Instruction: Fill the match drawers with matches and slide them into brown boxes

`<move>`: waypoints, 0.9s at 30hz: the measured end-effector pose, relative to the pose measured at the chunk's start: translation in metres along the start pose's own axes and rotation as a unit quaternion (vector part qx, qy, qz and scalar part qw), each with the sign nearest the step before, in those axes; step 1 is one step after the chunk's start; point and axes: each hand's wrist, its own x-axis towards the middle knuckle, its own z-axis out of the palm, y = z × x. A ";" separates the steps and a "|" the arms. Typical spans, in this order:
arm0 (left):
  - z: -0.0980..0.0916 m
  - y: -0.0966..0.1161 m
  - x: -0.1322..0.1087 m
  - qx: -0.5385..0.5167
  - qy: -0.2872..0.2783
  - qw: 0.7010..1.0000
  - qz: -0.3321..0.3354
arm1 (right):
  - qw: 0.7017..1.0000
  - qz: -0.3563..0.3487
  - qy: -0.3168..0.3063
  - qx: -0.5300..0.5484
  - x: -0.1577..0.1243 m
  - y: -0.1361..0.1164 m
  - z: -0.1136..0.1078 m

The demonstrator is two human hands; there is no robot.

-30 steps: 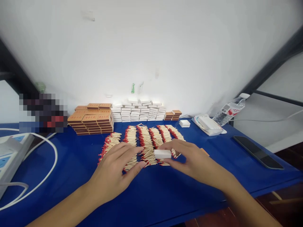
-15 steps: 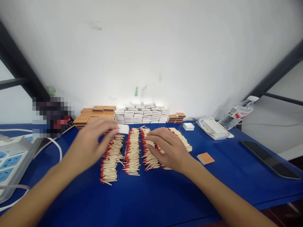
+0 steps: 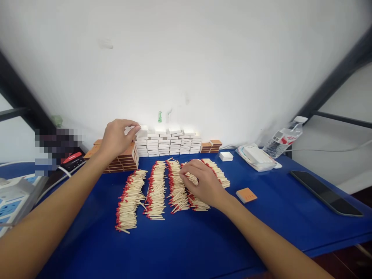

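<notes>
My left hand (image 3: 117,137) reaches to the back of the blue table (image 3: 186,236) and pinches a small white matchbox tray (image 3: 142,130) at the left top of the stacked white trays (image 3: 168,142). My right hand (image 3: 200,182) lies on the rows of red-tipped matches (image 3: 155,190), fingers curled over the right-hand rows. A pile of orange matchbox sleeves (image 3: 123,159) stands just below my left hand.
A single orange sleeve (image 3: 246,195) lies right of my right hand. A few orange boxes (image 3: 212,146), a white tray (image 3: 226,156), a white device (image 3: 257,155), a water bottle (image 3: 283,138) and a phone (image 3: 327,193) are at the right. A power strip (image 3: 11,193) with cables sits at the left.
My left hand carried the white tray from above the matches up to the white stack at the back. My right hand left the tray and settled on the matches.
</notes>
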 end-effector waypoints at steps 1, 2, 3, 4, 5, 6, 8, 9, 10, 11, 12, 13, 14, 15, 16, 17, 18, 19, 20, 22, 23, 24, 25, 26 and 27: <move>0.004 0.001 0.004 -0.002 -0.004 1.000 0.001 | 1.000 0.002 -0.001 0.002 0.000 0.001 0.000; 0.009 0.002 0.006 -0.005 -0.009 1.000 0.004 | 1.000 0.004 -0.002 0.002 0.000 0.002 0.000; 0.013 0.004 0.008 -0.006 -0.015 1.000 0.009 | 1.000 0.007 -0.002 0.000 0.000 0.003 -0.001; 0.017 0.005 0.009 -0.008 -0.020 1.000 0.016 | 1.000 0.010 -0.003 -0.001 0.000 0.004 -0.001; 0.021 0.007 0.010 -0.009 -0.025 0.999 0.023 | 1.000 0.012 -0.002 -0.002 0.001 0.005 -0.002; 0.023 0.007 0.010 -0.010 -0.028 0.999 0.029 | 1.000 0.012 0.000 -0.003 0.001 0.005 -0.003; 0.027 0.008 0.010 -0.011 -0.031 0.999 0.038 | 1.000 0.012 0.004 -0.002 0.002 0.004 -0.004; 0.028 0.008 0.011 -0.010 -0.032 0.999 0.041 | 1.000 0.011 0.005 -0.001 0.002 0.003 -0.005; 0.028 0.007 0.011 -0.010 -0.034 0.998 0.043 | 1.000 0.010 0.006 0.000 0.003 0.002 -0.006; 0.028 0.007 0.011 -0.009 -0.036 0.998 0.045 | 1.000 0.008 0.006 0.000 0.003 0.002 -0.007; 0.029 0.006 0.011 -0.009 -0.038 0.998 0.047 | 1.000 0.007 0.006 0.000 0.004 0.001 -0.008; 0.029 0.006 0.012 -0.010 -0.040 0.998 0.049 | 1.000 0.005 0.007 0.000 0.004 0.000 -0.009; 0.029 0.006 0.012 -0.010 -0.042 0.998 0.052 | 1.000 0.005 0.007 -0.001 0.004 0.000 -0.009; 0.030 0.007 0.013 -0.011 -0.044 0.997 0.054 | 1.000 0.005 0.007 -0.002 0.004 0.000 -0.010; 0.031 0.008 0.013 -0.012 -0.047 0.997 0.057 | 1.000 0.006 0.009 -0.002 0.004 0.000 -0.010; 0.032 0.009 0.014 -0.012 -0.049 0.997 0.059 | 1.000 0.007 0.010 -0.002 0.004 0.000 -0.011; 0.033 0.010 0.015 -0.012 -0.052 0.997 0.061 | 1.000 0.008 0.011 -0.003 0.003 0.000 -0.010; 0.035 0.011 0.016 -0.012 -0.054 0.996 0.063 | 1.000 0.008 0.013 -0.004 0.003 0.001 -0.010; 0.036 0.012 0.017 -0.011 -0.056 0.996 0.065 | 1.000 0.009 0.015 -0.006 0.003 0.001 -0.009; 0.037 0.014 0.019 -0.010 -0.057 0.996 0.068 | 1.000 0.008 0.019 -0.011 0.004 0.002 -0.008; 0.037 0.015 0.020 -0.008 -0.055 0.996 0.069 | 1.000 0.007 0.021 -0.015 0.006 0.003 -0.009; 0.035 0.017 0.020 -0.007 -0.050 0.996 0.070 | 1.000 0.003 0.018 -0.021 0.007 0.003 -0.013; 0.032 0.020 0.019 -0.006 -0.042 0.997 0.070 | 1.000 -0.001 0.012 -0.028 0.009 0.004 -0.019; 0.028 0.025 0.016 -0.004 -0.032 0.997 0.071 | 0.999 -0.004 0.008 -0.038 0.009 0.004 -0.028; 0.022 0.031 0.012 -0.004 -0.019 0.997 0.075 | 0.999 0.002 0.004 -0.047 0.009 0.005 -0.041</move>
